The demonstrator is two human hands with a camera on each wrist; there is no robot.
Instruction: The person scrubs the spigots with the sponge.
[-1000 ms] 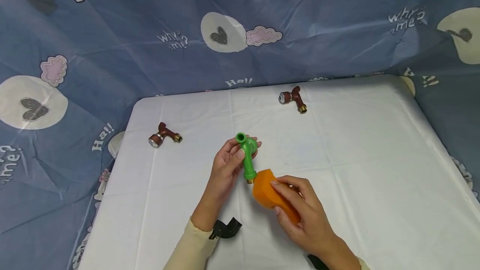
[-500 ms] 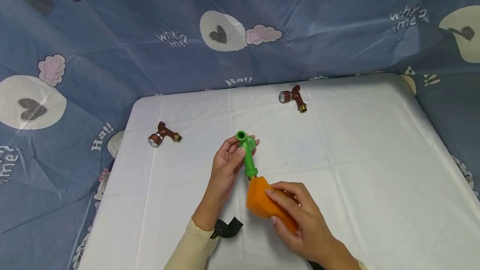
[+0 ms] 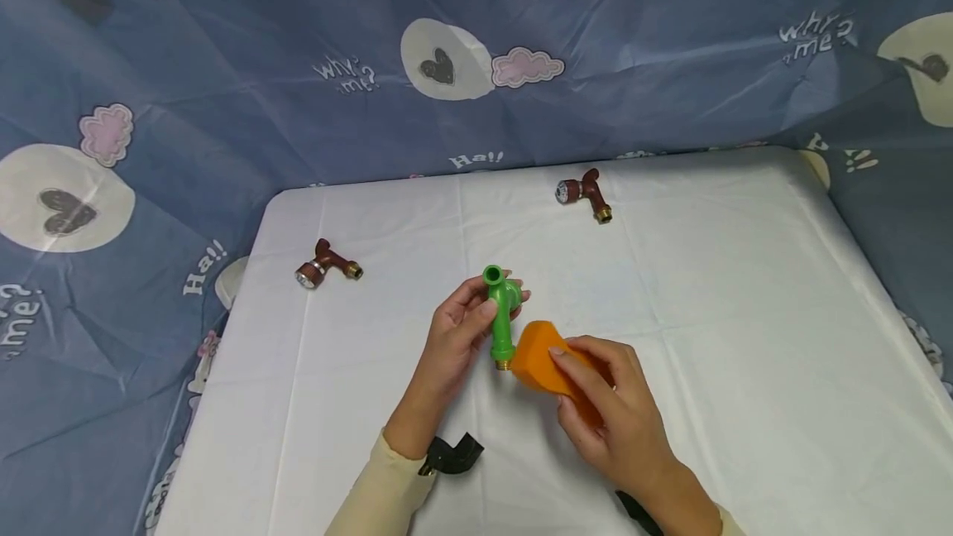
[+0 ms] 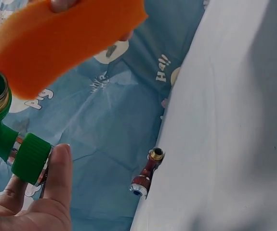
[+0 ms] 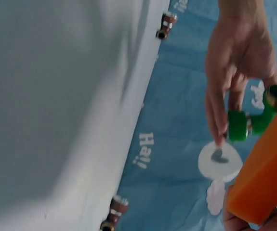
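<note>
In the head view, my left hand [image 3: 465,333] holds a green tap [image 3: 501,321], with my thumb across its body and its brass threaded end pointing toward me. My right hand [image 3: 614,404] grips an orange sponge [image 3: 543,358], whose front edge is right beside that threaded end; whether they touch I cannot tell. From the left wrist, the tap's green knob [image 4: 31,159] is seen against my fingers [image 4: 59,178], below the sponge [image 4: 71,43]. In the right wrist view, the sponge [image 5: 261,168] hides part of the tap [image 5: 263,120].
Two brown taps with brass ends lie on the white-covered table [image 3: 744,313]: one at the left [image 3: 326,263], another near the back edge [image 3: 586,195]. A black curved piece [image 3: 454,453] is beside my left sleeve. Blue printed cloth [image 3: 298,106] hangs behind.
The sponge first slid down toward me past the tap's threaded end, then came back up and to the right. My left hand with the tap has shifted slightly right.
</note>
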